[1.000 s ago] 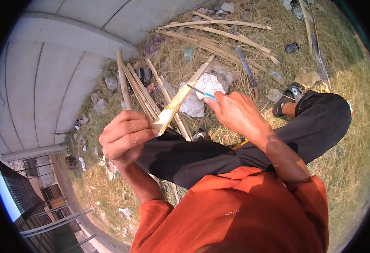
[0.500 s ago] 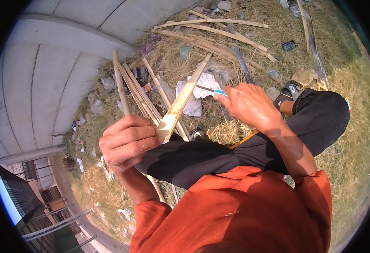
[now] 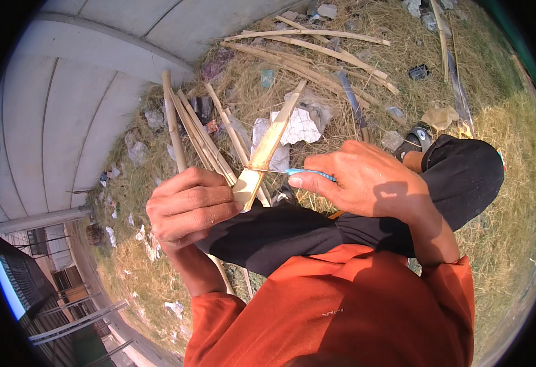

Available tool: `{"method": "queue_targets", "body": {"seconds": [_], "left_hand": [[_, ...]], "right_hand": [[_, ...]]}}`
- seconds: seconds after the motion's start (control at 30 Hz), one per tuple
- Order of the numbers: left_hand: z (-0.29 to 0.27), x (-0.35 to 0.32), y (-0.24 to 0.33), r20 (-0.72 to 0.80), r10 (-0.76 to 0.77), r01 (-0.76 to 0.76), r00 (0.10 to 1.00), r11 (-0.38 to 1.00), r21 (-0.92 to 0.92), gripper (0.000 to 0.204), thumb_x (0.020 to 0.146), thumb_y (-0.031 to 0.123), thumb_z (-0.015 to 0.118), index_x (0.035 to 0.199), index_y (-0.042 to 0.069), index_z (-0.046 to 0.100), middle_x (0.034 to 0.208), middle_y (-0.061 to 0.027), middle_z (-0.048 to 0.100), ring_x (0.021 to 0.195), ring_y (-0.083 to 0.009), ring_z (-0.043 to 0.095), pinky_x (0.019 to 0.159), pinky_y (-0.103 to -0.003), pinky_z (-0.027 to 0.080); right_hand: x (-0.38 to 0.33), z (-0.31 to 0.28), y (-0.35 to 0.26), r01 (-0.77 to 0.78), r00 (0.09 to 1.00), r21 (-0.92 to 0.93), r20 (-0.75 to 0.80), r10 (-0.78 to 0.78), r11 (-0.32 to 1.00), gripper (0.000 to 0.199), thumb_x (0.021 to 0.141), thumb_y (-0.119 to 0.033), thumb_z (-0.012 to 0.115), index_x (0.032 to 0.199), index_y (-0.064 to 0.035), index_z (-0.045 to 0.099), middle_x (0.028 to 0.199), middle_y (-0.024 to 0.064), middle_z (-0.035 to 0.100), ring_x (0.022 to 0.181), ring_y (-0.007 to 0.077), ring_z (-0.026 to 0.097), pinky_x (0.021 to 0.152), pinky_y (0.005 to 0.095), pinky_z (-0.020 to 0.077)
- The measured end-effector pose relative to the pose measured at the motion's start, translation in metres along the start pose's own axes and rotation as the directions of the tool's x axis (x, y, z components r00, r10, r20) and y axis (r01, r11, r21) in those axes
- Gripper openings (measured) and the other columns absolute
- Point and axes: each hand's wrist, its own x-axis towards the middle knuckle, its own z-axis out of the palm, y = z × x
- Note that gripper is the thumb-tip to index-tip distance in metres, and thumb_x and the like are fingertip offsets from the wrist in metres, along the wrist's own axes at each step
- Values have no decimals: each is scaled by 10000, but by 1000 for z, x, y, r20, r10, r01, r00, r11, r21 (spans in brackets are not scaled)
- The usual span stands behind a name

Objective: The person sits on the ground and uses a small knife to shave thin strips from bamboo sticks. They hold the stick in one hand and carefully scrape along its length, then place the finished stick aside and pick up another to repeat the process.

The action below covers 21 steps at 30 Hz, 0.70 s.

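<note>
Left hand (image 3: 191, 208) at frame centre-left, fingers curled tight round lower end of pale split bamboo strip (image 3: 269, 147), which slants up toward upper centre. Right hand (image 3: 365, 180) at centre-right clenches blue-handled knife (image 3: 307, 174), thin blade laid across strip just above left-hand grip. Black-trousered knee (image 3: 463, 177) at right. Loose bamboo slats (image 3: 194, 131) lean beside grey concrete wall (image 3: 66, 92) at upper left; crumpled white paper (image 3: 298, 127) on dry straw behind strip.

Left hand (image 3: 191, 211) grips lower end of bamboo strip (image 3: 268, 150), which slants up and right. Right hand (image 3: 372, 180) right of it, knife (image 3: 301, 173) apparently touching strip. Loose bamboo sticks (image 3: 197, 137) on ground behind left hand; concrete slab (image 3: 66, 110) far left.
</note>
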Motion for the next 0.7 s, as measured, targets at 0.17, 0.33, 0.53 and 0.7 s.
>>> {"method": "queue_targets", "body": {"seconds": [0.17, 0.33, 0.53, 0.7], "left_hand": [[4, 0, 2, 28, -18, 17, 999, 1000, 12, 200, 554, 56, 627, 730, -33, 667, 676, -107, 642, 621, -259, 618, 542, -323, 522], [3, -4, -1, -37, -14, 15, 999, 1000, 21, 208, 530, 50, 624, 715, -35, 665, 683, -110, 644, 616, -258, 617, 543, -322, 520], [6, -3, 2, 18, -11, 11, 1000, 1000, 4, 193, 542, 55, 642, 713, -35, 658, 676, -107, 640, 617, -250, 618, 542, -322, 520], [0, -8, 4, -23, -31, 31, 999, 999, 13, 197, 543, 72, 649, 710, -32, 661, 674, -102, 640, 620, -250, 616, 551, -326, 519]], "right_hand": [[1, 0, -2, -31, 999, -116, -27, 28, 993, 501, 963, -441, 428, 928, -9, 680, 782, 240, 650, 799, 417, 625, 758, 480, 484], [-3, 2, -9, -56, 995, -103, -93, 46, 993, 485, 957, -427, 449, 898, -2, 676, 755, 236, 645, 781, 414, 627, 736, 477, 489], [-1, 28, 24, -60, 983, -178, -184, 26, 982, 474, 959, -446, 453, 873, -28, 659, 637, 201, 603, 668, 406, 609, 642, 482, 480], [4, 39, 66, -276, 945, -425, -282, 163, 862, 466, 955, -409, 474, 831, -6, 673, 667, 190, 634, 666, 386, 627, 636, 475, 498]]}}
